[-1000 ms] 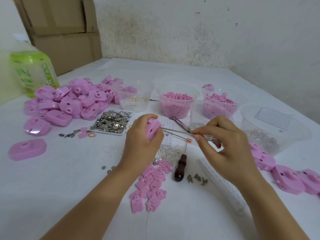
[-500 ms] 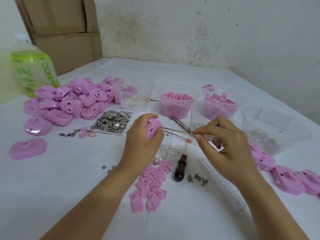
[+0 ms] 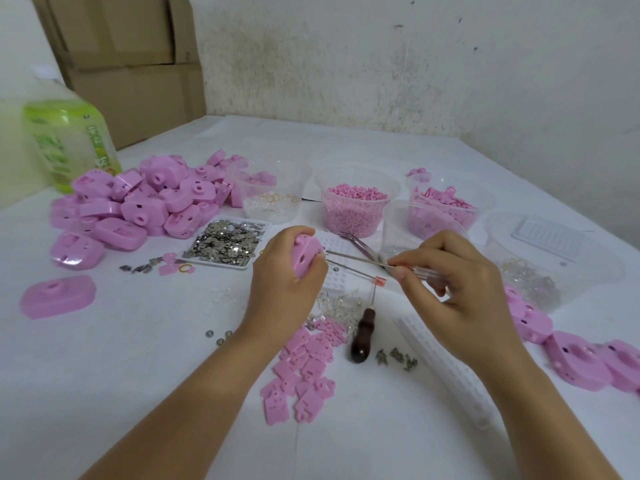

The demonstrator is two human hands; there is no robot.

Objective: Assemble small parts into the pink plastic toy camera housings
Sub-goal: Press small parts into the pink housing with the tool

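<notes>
My left hand (image 3: 287, 271) clamped pink housing (image 3: 306, 258), at 9 o'clock from right hand (image 3: 450, 289). Right fingers pinched thin tool (image 3: 360, 259), probably screwdriver, tip at housing's 3 o'clock edge. Risk: tilted tip slipping, part dropping.

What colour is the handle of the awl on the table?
Dark reddish-brown; the awl handle shows in the head view.

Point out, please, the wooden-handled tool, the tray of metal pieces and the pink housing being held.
wooden-handled tool (image 3: 361, 336): head view, its dark handle.
tray of metal pieces (image 3: 217, 262): head view, its white near rim.
held pink housing (image 3: 306, 258): head view, its exposed face.
</notes>
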